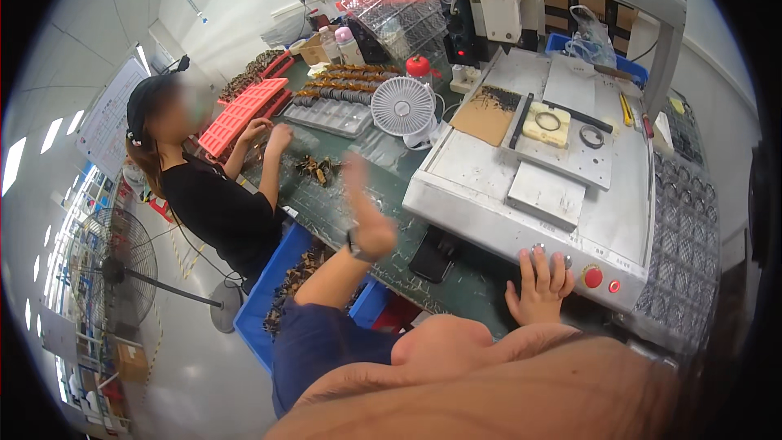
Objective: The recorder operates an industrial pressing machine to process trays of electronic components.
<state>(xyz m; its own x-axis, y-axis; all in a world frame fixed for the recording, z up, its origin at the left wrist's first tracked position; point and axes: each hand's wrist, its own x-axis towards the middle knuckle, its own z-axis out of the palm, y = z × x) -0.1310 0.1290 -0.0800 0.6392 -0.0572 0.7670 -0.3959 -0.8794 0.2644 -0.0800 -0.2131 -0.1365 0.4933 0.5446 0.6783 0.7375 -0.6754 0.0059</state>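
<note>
My left hand [371,224], with a dark band [356,245] at the wrist, is raised above the green bench [399,265], left of the machine. It is smeared by motion, so I cannot make out its fingers. My right hand [539,287] rests against the front edge of the white press-like machine [481,208]. Its fingers are stretched and apart, touching the panel beside a round metal button [568,261]. On the machine's bed, a pale yellow block [544,132] holds a dark ring [548,120] on a metal plate. Another ring [591,137] lies beside it.
A red button [592,277] sits right of my right hand. A black phone-like object [432,256] lies under the machine's edge. A white fan [403,106] stands behind. At left, a person [216,200] handles small parts near red trays [244,114]. A blue bin [259,322] holds scraps.
</note>
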